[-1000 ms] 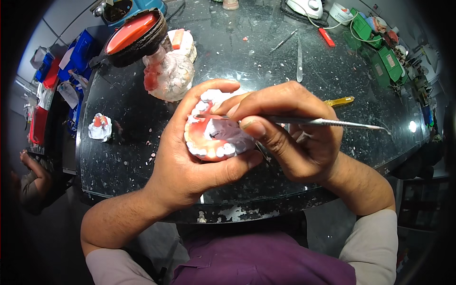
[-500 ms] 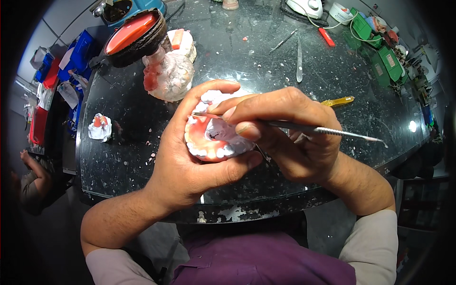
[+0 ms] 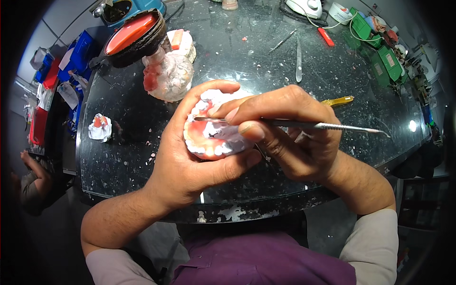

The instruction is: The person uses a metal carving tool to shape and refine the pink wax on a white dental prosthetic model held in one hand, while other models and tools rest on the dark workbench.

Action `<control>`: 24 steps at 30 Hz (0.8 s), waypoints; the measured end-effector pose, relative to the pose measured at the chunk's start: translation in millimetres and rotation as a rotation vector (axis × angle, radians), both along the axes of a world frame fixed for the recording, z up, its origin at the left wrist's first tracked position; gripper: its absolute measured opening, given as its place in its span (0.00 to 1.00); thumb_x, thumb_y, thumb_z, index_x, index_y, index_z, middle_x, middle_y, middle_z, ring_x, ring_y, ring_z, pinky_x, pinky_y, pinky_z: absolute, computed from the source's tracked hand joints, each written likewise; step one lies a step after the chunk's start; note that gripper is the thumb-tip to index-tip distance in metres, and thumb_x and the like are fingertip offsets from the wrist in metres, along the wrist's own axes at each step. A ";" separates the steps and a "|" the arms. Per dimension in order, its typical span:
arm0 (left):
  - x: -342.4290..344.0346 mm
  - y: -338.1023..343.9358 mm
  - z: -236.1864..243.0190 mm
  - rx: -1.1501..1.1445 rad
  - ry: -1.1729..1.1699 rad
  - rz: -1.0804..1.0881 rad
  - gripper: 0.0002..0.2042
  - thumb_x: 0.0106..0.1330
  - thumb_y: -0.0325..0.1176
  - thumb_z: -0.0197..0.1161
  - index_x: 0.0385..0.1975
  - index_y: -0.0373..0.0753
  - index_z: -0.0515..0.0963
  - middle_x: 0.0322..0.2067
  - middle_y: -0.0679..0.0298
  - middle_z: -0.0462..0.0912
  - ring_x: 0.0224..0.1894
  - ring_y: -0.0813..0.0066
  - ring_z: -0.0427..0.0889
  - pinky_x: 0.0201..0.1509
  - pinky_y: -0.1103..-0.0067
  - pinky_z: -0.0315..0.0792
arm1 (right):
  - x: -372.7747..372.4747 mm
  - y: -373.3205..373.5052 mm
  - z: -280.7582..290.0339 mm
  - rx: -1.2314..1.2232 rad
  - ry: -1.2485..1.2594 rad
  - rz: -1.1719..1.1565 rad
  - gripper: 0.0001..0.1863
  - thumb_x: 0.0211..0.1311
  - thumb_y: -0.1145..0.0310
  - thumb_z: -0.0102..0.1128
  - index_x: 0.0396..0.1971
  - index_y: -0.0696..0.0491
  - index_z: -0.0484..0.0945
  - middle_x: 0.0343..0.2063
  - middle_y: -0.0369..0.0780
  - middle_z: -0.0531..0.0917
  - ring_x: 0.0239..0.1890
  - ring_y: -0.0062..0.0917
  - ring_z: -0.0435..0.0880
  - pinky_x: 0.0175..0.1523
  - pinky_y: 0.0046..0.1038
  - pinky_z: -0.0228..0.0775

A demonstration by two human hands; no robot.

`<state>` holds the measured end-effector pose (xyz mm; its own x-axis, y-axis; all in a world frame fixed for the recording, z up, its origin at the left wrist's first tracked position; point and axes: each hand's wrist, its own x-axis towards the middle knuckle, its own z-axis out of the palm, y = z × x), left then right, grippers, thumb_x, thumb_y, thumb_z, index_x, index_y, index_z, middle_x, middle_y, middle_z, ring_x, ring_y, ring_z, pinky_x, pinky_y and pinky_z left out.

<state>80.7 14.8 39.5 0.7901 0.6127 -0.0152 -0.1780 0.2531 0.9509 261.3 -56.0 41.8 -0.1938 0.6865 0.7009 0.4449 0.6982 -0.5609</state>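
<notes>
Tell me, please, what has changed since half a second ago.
The right hand tilted the metal tool: its hooked end swung slightly up in the picture, its tip slightly down. Nothing was taken or released; the left hand holds the teeth model as before.

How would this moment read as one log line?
left hand: gripping dental model | right hand: holding metal tool, tip at pink layer

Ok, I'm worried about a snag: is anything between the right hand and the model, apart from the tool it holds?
Nothing visible. The tool in the right hand reaches over the model, its tip at or just above the pink layer. The left hand grips the model's outer edge, apart from the tip.
</notes>
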 end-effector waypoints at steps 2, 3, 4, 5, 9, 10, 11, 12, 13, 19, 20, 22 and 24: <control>0.1 -0.4 1.3 0.000 0.006 0.000 0.42 0.47 0.27 0.76 0.64 0.33 0.60 0.52 0.61 0.75 0.57 0.73 0.75 0.65 0.75 0.66 | -1.9 -1.3 -1.9 -0.042 0.045 -0.021 0.08 0.67 0.76 0.61 0.43 0.62 0.77 0.38 0.45 0.86 0.44 0.35 0.88 0.47 0.30 0.80; 0.0 -0.5 1.4 0.000 0.011 -0.002 0.42 0.47 0.27 0.76 0.64 0.33 0.60 0.52 0.61 0.75 0.57 0.73 0.75 0.65 0.75 0.66 | -2.2 -0.9 -1.5 -0.042 0.045 -0.018 0.08 0.67 0.76 0.61 0.43 0.62 0.77 0.38 0.45 0.86 0.44 0.35 0.88 0.47 0.30 0.80; 0.1 -0.6 1.5 0.000 0.011 -0.001 0.42 0.47 0.27 0.76 0.64 0.33 0.60 0.52 0.61 0.75 0.57 0.73 0.75 0.65 0.75 0.66 | -2.1 -1.5 0.0 -0.042 0.039 -0.022 0.07 0.67 0.76 0.61 0.42 0.62 0.77 0.38 0.45 0.86 0.44 0.35 0.88 0.47 0.31 0.80; 0.3 -0.7 1.5 0.005 0.008 -0.004 0.42 0.47 0.27 0.75 0.64 0.33 0.60 0.53 0.61 0.75 0.57 0.73 0.75 0.65 0.75 0.66 | -1.9 -1.8 0.8 -0.041 0.034 -0.026 0.07 0.67 0.76 0.60 0.42 0.62 0.77 0.38 0.45 0.86 0.44 0.36 0.88 0.47 0.31 0.81; -0.2 0.5 0.2 0.033 0.017 -0.005 0.41 0.48 0.26 0.75 0.64 0.33 0.60 0.53 0.60 0.75 0.57 0.73 0.75 0.65 0.75 0.66 | -1.2 -0.2 -1.6 -0.033 0.013 -0.030 0.06 0.67 0.77 0.60 0.41 0.63 0.78 0.37 0.46 0.85 0.44 0.36 0.88 0.48 0.33 0.82; -0.2 0.4 0.1 0.033 0.016 -0.008 0.41 0.48 0.26 0.75 0.64 0.33 0.60 0.53 0.60 0.75 0.57 0.73 0.75 0.65 0.75 0.66 | -1.5 -0.4 -2.1 -0.029 0.031 -0.020 0.06 0.67 0.77 0.60 0.41 0.63 0.78 0.37 0.46 0.85 0.43 0.37 0.88 0.48 0.34 0.82; -0.1 0.4 -0.3 0.043 0.013 -0.012 0.41 0.48 0.25 0.74 0.64 0.33 0.60 0.53 0.60 0.75 0.57 0.74 0.75 0.65 0.75 0.66 | -1.6 -0.7 -2.6 -0.026 0.049 -0.010 0.07 0.66 0.78 0.60 0.41 0.64 0.78 0.37 0.47 0.85 0.43 0.37 0.88 0.48 0.35 0.82; 0.2 0.3 -0.8 0.052 0.009 -0.017 0.41 0.48 0.24 0.74 0.64 0.33 0.60 0.53 0.60 0.75 0.57 0.74 0.75 0.64 0.75 0.67 | -1.3 -0.9 -3.3 -0.026 0.048 -0.014 0.07 0.66 0.78 0.60 0.41 0.64 0.78 0.37 0.47 0.85 0.43 0.37 0.88 0.48 0.35 0.82; -0.1 0.7 -1.9 0.053 0.012 -0.015 0.41 0.48 0.24 0.74 0.64 0.33 0.60 0.53 0.60 0.75 0.57 0.74 0.75 0.64 0.75 0.67 | -1.3 0.5 -5.1 -0.017 0.050 -0.004 0.07 0.66 0.78 0.61 0.41 0.64 0.78 0.37 0.47 0.85 0.43 0.37 0.88 0.49 0.35 0.82; -1.3 1.9 -5.4 0.057 -0.003 -0.030 0.41 0.48 0.22 0.73 0.65 0.33 0.59 0.53 0.61 0.75 0.56 0.74 0.76 0.63 0.75 0.68 | -1.5 -1.2 0.3 -0.064 0.040 -0.033 0.06 0.65 0.78 0.62 0.40 0.63 0.79 0.37 0.45 0.86 0.41 0.33 0.88 0.48 0.33 0.81; -0.9 1.1 -3.9 0.035 0.000 -0.040 0.42 0.48 0.22 0.73 0.65 0.33 0.59 0.53 0.61 0.75 0.56 0.74 0.76 0.63 0.76 0.69 | -1.2 -2.7 2.1 -0.101 0.048 -0.044 0.06 0.65 0.78 0.62 0.40 0.63 0.80 0.37 0.44 0.86 0.41 0.31 0.88 0.48 0.31 0.80; -1.0 0.4 -1.5 0.013 0.006 -0.047 0.42 0.48 0.22 0.73 0.66 0.33 0.58 0.53 0.61 0.75 0.56 0.74 0.75 0.62 0.76 0.69 | -0.9 -1.8 2.1 -0.107 0.059 -0.040 0.06 0.65 0.77 0.62 0.40 0.62 0.80 0.36 0.44 0.86 0.40 0.29 0.87 0.47 0.30 0.79; -2.2 0.5 0.0 0.007 0.041 -0.035 0.43 0.48 0.23 0.74 0.66 0.33 0.58 0.53 0.61 0.74 0.57 0.74 0.75 0.63 0.76 0.68 | -0.1 1.4 0.0 -0.114 0.076 -0.027 0.06 0.65 0.76 0.63 0.40 0.61 0.80 0.36 0.44 0.86 0.40 0.27 0.86 0.47 0.28 0.78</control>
<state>78.6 15.3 39.5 0.8101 0.5846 -0.0437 -0.1302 0.2522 0.9589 261.2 -54.6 41.8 -0.1239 0.7667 0.6300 0.4156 0.6166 -0.6686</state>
